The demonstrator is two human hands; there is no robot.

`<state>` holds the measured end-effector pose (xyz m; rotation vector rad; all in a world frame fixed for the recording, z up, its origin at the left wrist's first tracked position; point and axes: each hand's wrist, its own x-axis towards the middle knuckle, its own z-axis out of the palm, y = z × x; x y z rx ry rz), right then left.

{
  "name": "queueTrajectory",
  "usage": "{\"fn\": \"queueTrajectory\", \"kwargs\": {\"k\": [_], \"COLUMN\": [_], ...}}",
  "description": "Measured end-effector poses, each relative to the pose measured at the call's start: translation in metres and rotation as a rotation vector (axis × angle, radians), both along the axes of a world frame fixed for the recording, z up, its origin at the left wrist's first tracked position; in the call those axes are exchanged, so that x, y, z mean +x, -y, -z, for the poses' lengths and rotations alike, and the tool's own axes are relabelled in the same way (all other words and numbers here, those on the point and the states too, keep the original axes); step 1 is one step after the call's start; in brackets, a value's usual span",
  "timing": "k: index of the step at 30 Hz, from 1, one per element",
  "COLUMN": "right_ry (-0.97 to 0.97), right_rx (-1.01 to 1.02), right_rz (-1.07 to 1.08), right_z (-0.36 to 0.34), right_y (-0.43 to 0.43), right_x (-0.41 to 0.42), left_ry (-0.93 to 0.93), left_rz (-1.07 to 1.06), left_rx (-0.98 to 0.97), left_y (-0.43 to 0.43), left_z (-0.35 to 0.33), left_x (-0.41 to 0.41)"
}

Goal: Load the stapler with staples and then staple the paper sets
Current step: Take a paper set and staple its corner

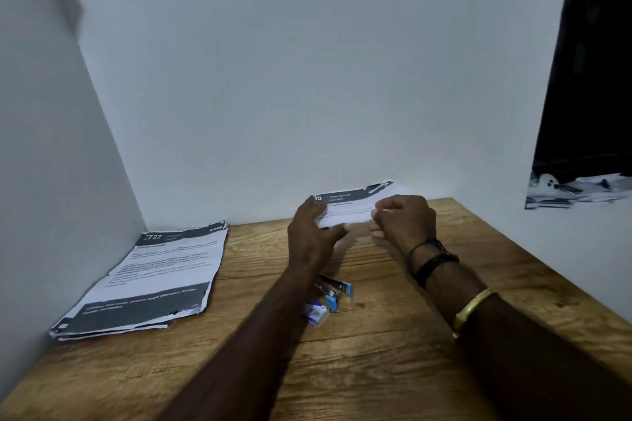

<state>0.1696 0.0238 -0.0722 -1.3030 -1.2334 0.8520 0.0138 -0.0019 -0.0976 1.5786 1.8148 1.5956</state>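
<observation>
R hand point(403, 219) pinches paper set point(349, 207), L hand point(309, 232) open, fingers braced on its opposite edge, prob. squaring sheets for stapler point(337, 287).

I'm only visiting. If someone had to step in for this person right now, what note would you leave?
Left hand: fingers straight, steadying the left edge of a paper set at the back of the wooden table.
Right hand: pinching the same set's right side.
Stapler and staple box lie mid-table, untouched; a paper stack lies at left.
Done: cannot tell if the stapler is loaded or anything is stapled.
Left: check the stapler, then staple the sets.
</observation>
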Motion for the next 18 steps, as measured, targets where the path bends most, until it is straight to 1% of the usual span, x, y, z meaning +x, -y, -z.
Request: {"fn": "queueTrajectory", "kwargs": {"k": [3,5,9,11,15,18], "right_ry": [0.018,0.082,0.383,0.511,0.694,0.831], "right_rx": [-0.008,-0.031,-0.089,-0.142,-0.161,-0.145], "right_rz": [0.079,0.123,0.133,0.141,0.161,0.192], "right_z": [0.005,0.011,0.024,0.027,0.031,0.032], "right_y": [-0.014,-0.025,-0.044,-0.049,-0.054,-0.056], "right_x": [0.024,0.039,0.062,0.069,0.069,0.065], "left_ry": [-0.117,-0.168,-0.23,-0.327,-0.454,-0.578], "left_rz": [0.036,0.069,0.11,0.124,0.122,0.064], "left_rx": [-0.023,-0.079,-0.205,-0.269,-0.376,-0.41], "left_y": [-0.013,-0.021,-0.038,-0.045,-0.055,-0.059], "left_z": [-0.003,-0.006,-0.003,0.0,0.006,0.01], "left_x": [0.027,0.043,0.067,0.075,0.08,0.083]}}
